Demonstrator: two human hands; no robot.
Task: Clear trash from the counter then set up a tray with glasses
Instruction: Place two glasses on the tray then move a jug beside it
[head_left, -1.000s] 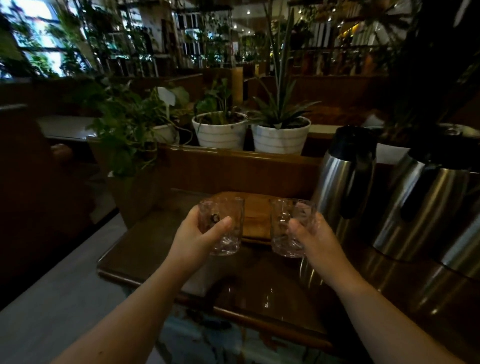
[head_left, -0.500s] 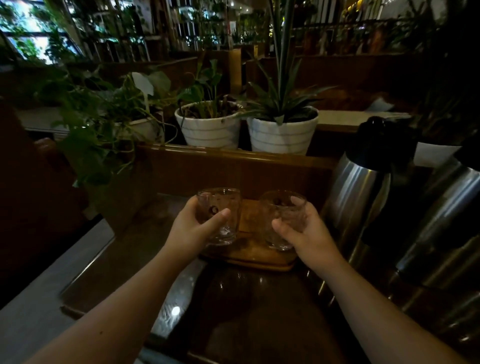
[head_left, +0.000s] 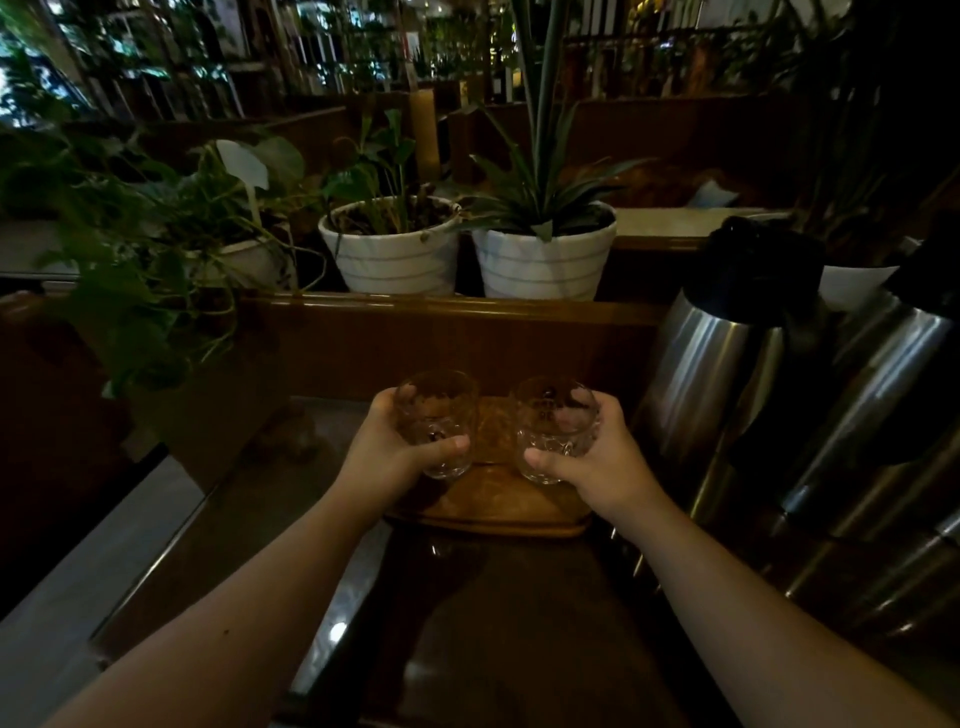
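Two clear patterned glasses are held side by side over a small wooden tray (head_left: 488, 512) on the dark counter. My left hand (head_left: 387, 457) grips the left glass (head_left: 435, 415), thumb across its front. My right hand (head_left: 605, 465) grips the right glass (head_left: 555, 423) the same way. Both glasses are upright, with their bases low over the tray; whether they touch it I cannot tell. The far part of the tray is hidden behind the glasses and hands.
Tall steel thermos jugs (head_left: 711, 364) with black tops stand close on the right. A wooden ledge (head_left: 447, 306) behind the tray carries white striped plant pots (head_left: 397, 260). A leafy plant (head_left: 135, 270) hangs over the left. The counter's edge (head_left: 156, 561) runs along the left.
Both hands carried the glasses forward and down from in front of the tray until they sit low over it. The view moved closer to the counter.
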